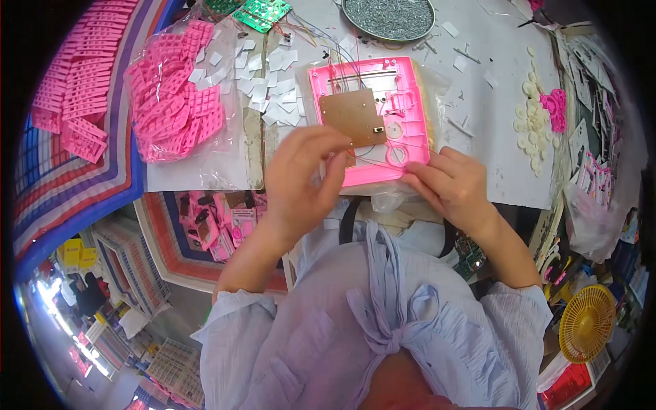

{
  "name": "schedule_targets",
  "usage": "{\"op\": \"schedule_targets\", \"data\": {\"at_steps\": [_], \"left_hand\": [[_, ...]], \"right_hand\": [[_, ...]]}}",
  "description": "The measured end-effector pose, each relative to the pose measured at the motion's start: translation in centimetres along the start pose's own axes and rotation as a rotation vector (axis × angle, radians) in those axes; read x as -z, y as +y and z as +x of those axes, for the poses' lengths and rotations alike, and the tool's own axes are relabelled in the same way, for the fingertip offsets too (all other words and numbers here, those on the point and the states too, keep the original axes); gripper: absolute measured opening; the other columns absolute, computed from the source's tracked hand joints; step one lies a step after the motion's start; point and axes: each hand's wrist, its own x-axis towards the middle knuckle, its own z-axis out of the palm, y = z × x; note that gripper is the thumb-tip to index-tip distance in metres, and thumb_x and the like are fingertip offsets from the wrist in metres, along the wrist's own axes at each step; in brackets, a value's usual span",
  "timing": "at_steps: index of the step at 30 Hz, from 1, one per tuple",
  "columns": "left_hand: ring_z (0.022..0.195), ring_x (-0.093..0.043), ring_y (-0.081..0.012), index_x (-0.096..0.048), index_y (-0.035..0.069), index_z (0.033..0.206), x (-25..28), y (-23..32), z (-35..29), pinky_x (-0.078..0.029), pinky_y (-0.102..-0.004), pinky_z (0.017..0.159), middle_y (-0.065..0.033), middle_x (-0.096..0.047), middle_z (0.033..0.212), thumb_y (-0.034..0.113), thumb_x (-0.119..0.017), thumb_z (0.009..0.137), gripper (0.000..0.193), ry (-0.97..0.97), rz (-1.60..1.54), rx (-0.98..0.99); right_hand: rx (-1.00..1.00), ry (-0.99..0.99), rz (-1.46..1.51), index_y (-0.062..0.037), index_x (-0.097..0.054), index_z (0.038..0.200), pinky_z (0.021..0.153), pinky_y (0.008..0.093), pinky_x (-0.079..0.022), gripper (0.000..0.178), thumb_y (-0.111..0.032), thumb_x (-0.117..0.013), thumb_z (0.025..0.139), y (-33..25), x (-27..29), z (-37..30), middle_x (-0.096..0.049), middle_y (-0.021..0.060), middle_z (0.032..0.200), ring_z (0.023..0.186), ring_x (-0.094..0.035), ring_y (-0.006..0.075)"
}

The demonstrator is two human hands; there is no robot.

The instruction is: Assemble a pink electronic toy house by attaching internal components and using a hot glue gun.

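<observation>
A pink plastic casing (418,99) lies on the table in front of me, its inside facing up. Over its left part sits a brown circuit board (350,115), with thin wires running off its far side. My left hand (304,174) is closed at the board's near edge, thumb and forefinger close together; what they hold is too small to make out. Thin reddish wires (383,145) stretch across the casing toward my right hand (454,186), which pinches a wire at the casing's near right corner.
A bag of pink plastic parts (181,102) and scattered white paper pieces (273,82) lie to the left. Farther back are a green circuit board (263,12) and a round tray of screws (389,34). Cream discs (529,130) lie at right; a crate (160,236) stands below.
</observation>
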Motion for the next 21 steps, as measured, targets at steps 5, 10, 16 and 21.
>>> {"op": "schedule_targets", "data": {"at_steps": [5,10,16,21], "left_hand": [[0.084,-0.061,-0.0225,-0.070,0.010,0.095,-0.5,-0.8,2.9,-0.047,-0.0380,0.085,-0.0024,-0.064,0.092,0.008,-0.073,0.076,0.019,-0.248,0.241,-0.363],[0.087,-0.062,-0.0209,-0.068,0.012,0.089,-3.4,-0.7,6.8,-0.047,-0.0390,0.088,0.0010,-0.061,0.081,0.019,-0.066,0.073,0.018,-0.620,0.361,-0.707],[0.083,-0.063,-0.0270,-0.066,0.008,0.095,-4.2,0.4,7.8,-0.049,-0.0397,0.085,-0.0036,-0.065,0.085,0.013,-0.065,0.080,0.016,-0.765,0.398,-0.372],[0.085,-0.063,-0.0323,-0.062,0.006,0.106,-3.5,0.9,4.9,-0.050,-0.0417,0.076,-0.0113,-0.065,0.092,0.008,-0.068,0.083,0.024,-0.283,0.067,-0.207]], "right_hand": [[-0.006,0.010,0.141,-0.0055,-0.071,0.087,0.052,0.0341,-0.049,0.018,-0.014,-0.083,0.076,-0.9,1.0,0.1,-0.065,0.0055,0.073,0.060,-0.061,0.0225],[-0.040,-0.073,0.290,-0.0048,-0.070,0.092,0.056,0.0363,-0.053,0.020,-0.014,-0.082,0.080,-2.9,-0.2,-1.4,-0.068,0.0077,0.077,0.064,-0.066,0.0251],[-0.070,-0.063,0.155,-0.0058,-0.068,0.092,0.056,0.0358,-0.052,0.017,-0.013,-0.078,0.081,-2.6,0.4,-1.2,-0.066,0.0068,0.074,0.064,-0.065,0.0248],[-0.047,-0.245,-0.108,-0.0076,-0.061,0.082,0.053,0.0356,-0.050,0.011,-0.015,-0.069,0.082,-1.0,2.0,0.4,-0.061,0.0051,0.071,0.065,-0.063,0.0231]]}}
